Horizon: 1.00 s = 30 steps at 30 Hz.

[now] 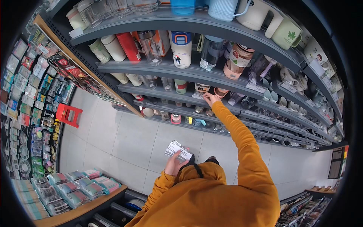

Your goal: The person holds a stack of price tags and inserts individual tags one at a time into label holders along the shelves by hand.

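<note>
Near the middle of the frame, the right hand (211, 99) reaches up to the front lip of a gray shelf (170, 97), its thumb and fingers brought close together beside a small pale tag (197, 95); whether they grip it or only touch its edge I cannot tell. Just above the tag stands a jar with dark lettering (202, 87), and a pinkish cup (220, 92) is just to the right of the fingers. Lower, at the center of the frame, the left hand (172, 165) has its fingers clamped on a fanned stack of price cards (179, 149), held over the tiled floor (128, 136) with the printed faces up. Working well at this lip calls, I judge, for a light pinch at the tag's edge and a motion along the shelf front, since a knuckle lifted too far could knock the jar or the cup. The stack is best kept firm but flat, its fan narrow enough that no card slips out, and turned so the top print stays readable. With the right arm this far outstretched, standing nearer would probably give steadier fingers.
</note>
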{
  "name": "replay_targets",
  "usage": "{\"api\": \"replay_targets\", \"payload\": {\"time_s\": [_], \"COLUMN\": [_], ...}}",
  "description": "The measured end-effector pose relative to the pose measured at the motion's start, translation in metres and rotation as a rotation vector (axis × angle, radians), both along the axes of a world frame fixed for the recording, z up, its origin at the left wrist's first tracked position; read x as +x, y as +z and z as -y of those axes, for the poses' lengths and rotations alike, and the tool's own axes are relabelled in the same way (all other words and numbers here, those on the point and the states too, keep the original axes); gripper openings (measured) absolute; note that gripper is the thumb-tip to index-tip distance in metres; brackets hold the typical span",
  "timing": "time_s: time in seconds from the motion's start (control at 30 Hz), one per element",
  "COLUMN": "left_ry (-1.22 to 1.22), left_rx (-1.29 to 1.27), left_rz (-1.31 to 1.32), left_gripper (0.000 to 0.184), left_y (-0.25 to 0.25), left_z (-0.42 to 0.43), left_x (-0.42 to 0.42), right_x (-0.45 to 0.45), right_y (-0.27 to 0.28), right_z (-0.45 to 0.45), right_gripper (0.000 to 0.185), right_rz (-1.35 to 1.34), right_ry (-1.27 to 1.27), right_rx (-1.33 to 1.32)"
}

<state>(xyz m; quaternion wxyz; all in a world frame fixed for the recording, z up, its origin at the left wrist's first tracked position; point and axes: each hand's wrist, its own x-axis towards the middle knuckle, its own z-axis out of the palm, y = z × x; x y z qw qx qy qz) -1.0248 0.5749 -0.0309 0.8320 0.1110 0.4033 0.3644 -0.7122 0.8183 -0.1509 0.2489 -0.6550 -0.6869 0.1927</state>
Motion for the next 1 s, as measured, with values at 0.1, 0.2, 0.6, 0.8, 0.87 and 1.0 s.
{"api": "replay_targets", "payload": {"time_s": [0.1,0.2,0.6,0.8,0.87,1.0], "left_ry": [0.005,-0.003,-0.052,-0.048,-0.026,-0.063], "left_rx": [-0.004,0.000,0.079,0.181,0.234,0.355], "left_rz": [0.007,0.024,-0.065,-0.191,-0.217,-0.198], "left_gripper": [0.035,0.035,0.037,0.034,0.031,0.027], "left_y": [0.001,0.000,0.014,0.025,0.041,0.065], "left_z": [-0.002,-0.003,-0.011,-0.024,-0.028,-0.030], "left_x": [0.001,0.004,0.020,0.047,0.061,0.081], "right_x": [0.002,0.002,-0.035,-0.065,-0.067,-0.066], "right_y": [0.002,-0.001,0.042,0.090,0.130,0.180], "right_z": [-0.002,-0.004,0.061,0.198,0.235,0.269], "right_gripper": [0.015,0.016,0.020,0.030,0.033,0.017], "right_rz": [0.009,0.129,-0.016,-0.993,-1.095,-1.004], "right_ry": [0.024,0.023,-0.046,-0.175,-0.203,-0.169], "right_rx": [-0.032,-0.079,0.232,-0.198,-0.251,-0.102]}}
